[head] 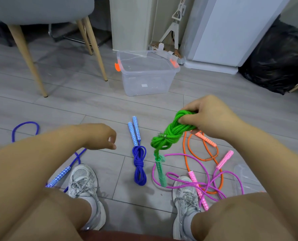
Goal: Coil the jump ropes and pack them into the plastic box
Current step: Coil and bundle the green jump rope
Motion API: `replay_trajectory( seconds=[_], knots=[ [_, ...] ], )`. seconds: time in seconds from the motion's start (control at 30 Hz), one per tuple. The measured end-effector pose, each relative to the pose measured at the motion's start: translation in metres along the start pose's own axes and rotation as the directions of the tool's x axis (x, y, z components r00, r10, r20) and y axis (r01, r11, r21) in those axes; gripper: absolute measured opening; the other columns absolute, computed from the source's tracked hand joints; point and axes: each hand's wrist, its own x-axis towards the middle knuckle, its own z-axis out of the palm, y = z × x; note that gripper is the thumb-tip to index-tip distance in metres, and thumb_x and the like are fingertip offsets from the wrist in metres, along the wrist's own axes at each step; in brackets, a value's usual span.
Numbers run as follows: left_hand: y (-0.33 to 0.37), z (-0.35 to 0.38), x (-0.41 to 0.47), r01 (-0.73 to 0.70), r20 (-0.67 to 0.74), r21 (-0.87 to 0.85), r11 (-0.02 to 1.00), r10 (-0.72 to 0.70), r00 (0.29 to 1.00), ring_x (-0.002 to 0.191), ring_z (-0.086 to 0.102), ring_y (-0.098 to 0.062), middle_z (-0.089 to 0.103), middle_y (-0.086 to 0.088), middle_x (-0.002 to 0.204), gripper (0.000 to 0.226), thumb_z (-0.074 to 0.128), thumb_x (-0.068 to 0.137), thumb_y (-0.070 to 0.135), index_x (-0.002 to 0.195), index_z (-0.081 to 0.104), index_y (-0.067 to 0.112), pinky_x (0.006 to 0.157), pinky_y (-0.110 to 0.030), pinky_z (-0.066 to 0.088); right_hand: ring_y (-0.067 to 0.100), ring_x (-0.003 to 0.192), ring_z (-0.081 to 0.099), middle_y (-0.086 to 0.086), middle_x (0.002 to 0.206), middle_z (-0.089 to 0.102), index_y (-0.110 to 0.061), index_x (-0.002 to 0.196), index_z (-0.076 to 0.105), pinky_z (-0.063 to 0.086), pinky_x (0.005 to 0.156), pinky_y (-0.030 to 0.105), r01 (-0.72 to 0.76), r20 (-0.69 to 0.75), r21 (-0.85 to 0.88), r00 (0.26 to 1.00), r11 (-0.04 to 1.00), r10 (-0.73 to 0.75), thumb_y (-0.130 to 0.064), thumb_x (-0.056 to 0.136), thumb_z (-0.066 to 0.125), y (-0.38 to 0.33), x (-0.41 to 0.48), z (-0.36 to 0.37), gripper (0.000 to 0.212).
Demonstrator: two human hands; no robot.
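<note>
On the floor, the plastic box stands behind the coiled rope; tangled ropes lie right of that rope

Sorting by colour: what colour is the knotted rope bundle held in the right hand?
Bright green rope bundle, head view.

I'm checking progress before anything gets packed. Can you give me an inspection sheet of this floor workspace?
Surface: grey plank floor, ropes spread over it.
Job's things: clear plastic box open, looks empty. The green rope is coiled and held in the air. The blue rope lies coiled on the floor. The second blue rope, pink rope and orange rope lie loose.
Clutter: clear flat piece at the right, possibly a lid; cannot tell.
Hands: right hand grips the green rope; left hand holds nothing, fingers loosely curled.
Cables: nothing seen.
Surroundings: chair, black bag, white cabinet.
</note>
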Motion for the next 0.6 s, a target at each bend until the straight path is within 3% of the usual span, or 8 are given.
replay_trajectory(
  seconds=[0.1,0.23,0.3,0.37,0.5,0.6],
  knots=[
    [-0.014,-0.004,0.004,0.022,0.076,0.004,1.000,-0.023,0.997,0.091,0.048,-0.015,0.058,0.002,0.112,0.032,0.052,0.091,0.048,0.112,0.058,0.025,0.080,-0.027,0.039,0.014,0.053,0.066,0.009,0.073,0.071,-0.015,0.083,0.074,0.053,0.059,0.027,-0.016,0.072,-0.051,0.997,0.999,0.020,-0.025,0.080,0.071,-0.008,0.023,0.013,0.012],
    [-0.032,-0.011,0.012,0.027,0.074,-0.184,0.983,-0.014,0.997,0.072,0.058,-0.012,0.062,0.010,0.077,0.027,0.056,0.089,0.045,0.102,0.060,0.022,0.071,-0.025,0.043,0.023,0.061,0.069,0.016,0.080,0.072,-0.011,0.087,0.074,0.055,0.062,0.032,-0.015,0.073,-0.051,0.997,0.999,0.018,-0.026,0.081,0.071,-0.013,0.060,0.027,0.016],
    [-0.040,-0.014,0.018,0.037,0.048,-0.222,0.974,-0.027,0.998,0.070,0.058,-0.011,0.060,0.011,0.073,0.027,0.056,0.089,0.045,0.101,0.061,0.022,0.065,-0.022,0.042,0.028,0.064,0.069,0.018,0.081,0.072,-0.010,0.088,0.074,0.055,0.066,0.036,-0.005,0.036,-0.038,0.999,0.999,0.007,-0.025,0.080,0.071,-0.016,0.084,0.035,0.016],
    [-0.048,-0.019,0.025,0.059,0.028,-0.199,0.978,-0.055,0.998,0.079,0.054,-0.013,0.060,0.008,0.083,0.029,0.054,0.090,0.047,0.106,0.059,0.023,0.067,-0.023,0.041,0.032,0.069,0.069,0.019,0.082,0.071,-0.010,0.086,0.074,0.055,0.067,0.037,0.013,-0.029,-0.038,0.999,0.999,-0.014,-0.025,0.079,0.072,-0.022,0.111,0.043,0.016],
    [-0.068,-0.022,0.037,0.133,0.019,-0.128,0.983,-0.131,0.991,0.101,0.049,-0.018,0.056,-0.001,0.117,0.037,0.048,0.093,0.048,0.118,0.056,0.021,0.089,-0.029,0.041,0.035,0.075,0.065,0.017,0.078,0.069,-0.011,0.084,0.073,0.054,0.073,0.044,0.125,-0.192,-0.011,0.973,0.992,-0.125,-0.024,0.080,0.069,-0.041,0.165,0.061,0.015],
    [-0.086,-0.018,0.046,0.186,0.056,-0.109,0.976,-0.181,0.982,0.114,0.049,-0.021,0.053,-0.003,0.126,0.039,0.044,0.096,0.044,0.122,0.054,0.017,0.089,-0.027,0.038,0.030,0.077,0.063,0.011,0.080,0.069,-0.012,0.085,0.072,0.050,0.073,0.038,0.230,-0.315,0.015,0.925,0.973,-0.214,-0.023,0.082,0.066,-0.055,0.195,0.078,0.013]
  ],
)
